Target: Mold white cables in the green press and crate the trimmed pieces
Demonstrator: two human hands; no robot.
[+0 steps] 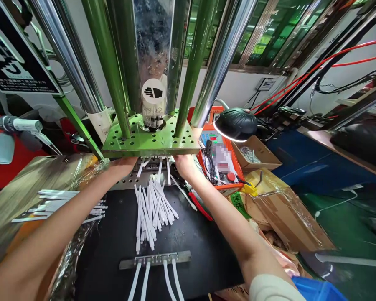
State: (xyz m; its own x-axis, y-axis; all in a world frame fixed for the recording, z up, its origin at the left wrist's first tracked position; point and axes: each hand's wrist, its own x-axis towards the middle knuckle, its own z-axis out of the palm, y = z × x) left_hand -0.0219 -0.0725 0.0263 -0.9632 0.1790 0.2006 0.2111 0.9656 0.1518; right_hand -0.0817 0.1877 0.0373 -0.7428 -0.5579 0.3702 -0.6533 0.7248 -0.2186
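Observation:
My left hand (125, 165) and my right hand (184, 164) reach in beneath the green perforated plate (150, 144) of an upright press. The plate hides the fingers of both, so their grip cannot be seen. Between the hands, white cable ends (159, 166) stick out from a metal block under the plate. In front lies a loose pile of short white flat cables (152, 209) on the black work surface (113, 242). Nearer to me, a slotted metal bar (156, 259) holds several white cables running toward my body. Red-handled pliers (200, 206) lie beside my right forearm.
More white cables (56, 205) lie on the left bench, partly behind my left forearm. A black lamp (236, 124) hangs over an orange control box (235, 156) at right. Cardboard boxes (288, 213) stand beyond my right arm. Steel columns (221, 62) flank the press.

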